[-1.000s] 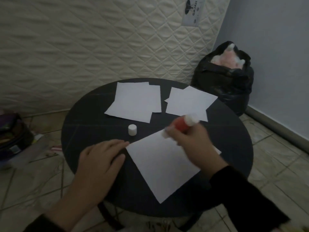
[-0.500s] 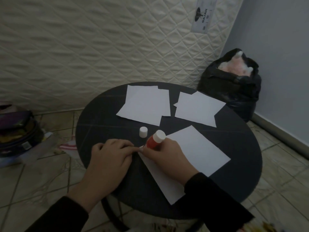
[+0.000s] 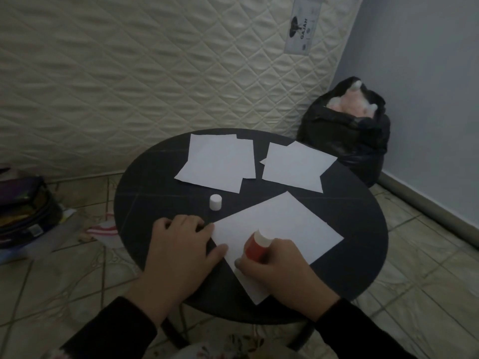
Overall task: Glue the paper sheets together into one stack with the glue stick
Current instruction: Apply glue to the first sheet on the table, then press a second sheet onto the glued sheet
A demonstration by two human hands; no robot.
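Observation:
A white paper sheet (image 3: 282, 229) lies at the front of the round black table (image 3: 363, 250). My right hand (image 3: 282, 275) grips a red glue stick (image 3: 256, 246) with a white end, pressed down on the sheet's near left part. My left hand (image 3: 178, 250) lies flat on the table, fingertips on the sheet's left corner. The white cap (image 3: 216, 202) stands on the table behind my left hand. Two loose piles of white sheets lie at the back: one (image 3: 220, 161) left of centre, another (image 3: 295, 165) to its right.
A quilted mattress (image 3: 155, 73) leans against the wall behind the table. A black bag (image 3: 347, 141) with pink stuff in it stands at the back right by the blue wall. A dark case (image 3: 23, 211) and clutter lie on the tiled floor at the left.
My right hand has swept the glue stick across the sheet, from its far edge to the left corner, then down toward the near edge. My left hand stayed on the sheet's corner.

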